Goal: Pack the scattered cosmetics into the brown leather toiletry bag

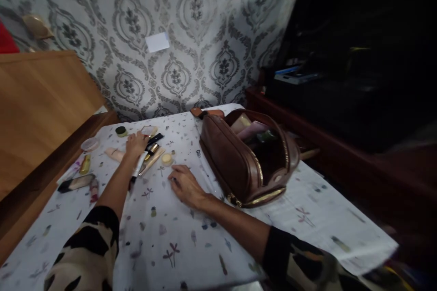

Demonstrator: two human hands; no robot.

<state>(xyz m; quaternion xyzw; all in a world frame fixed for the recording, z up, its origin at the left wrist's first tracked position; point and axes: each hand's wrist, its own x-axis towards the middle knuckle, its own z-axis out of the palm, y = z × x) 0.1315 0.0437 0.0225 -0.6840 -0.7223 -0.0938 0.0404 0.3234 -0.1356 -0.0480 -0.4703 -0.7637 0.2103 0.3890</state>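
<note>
My left hand [135, 143] reaches into a cluster of make-up at the left of the table, its fingers bent down beside a compact [149, 131] and a black case [155, 138]. Its fingertips are hidden, so what they grip cannot be made out. Below it lie a black and gold tube [152, 151], a white tube [139, 163] and a slim beige stick [152, 161]. My right hand [186, 186] rests on the cloth with curled fingers, a small dark spot showing between them. A small round cream-coloured pot [167, 159] sits just beyond it.
A brown leather bag [228, 159] stands unzipped to the right with several items inside. Farther left are a green-black jar [121, 131], a clear round case [90, 144], a yellow bottle [85, 164] and a black-capped bottle [75, 183]. A patterned wall [191, 54] borders the table's back.
</note>
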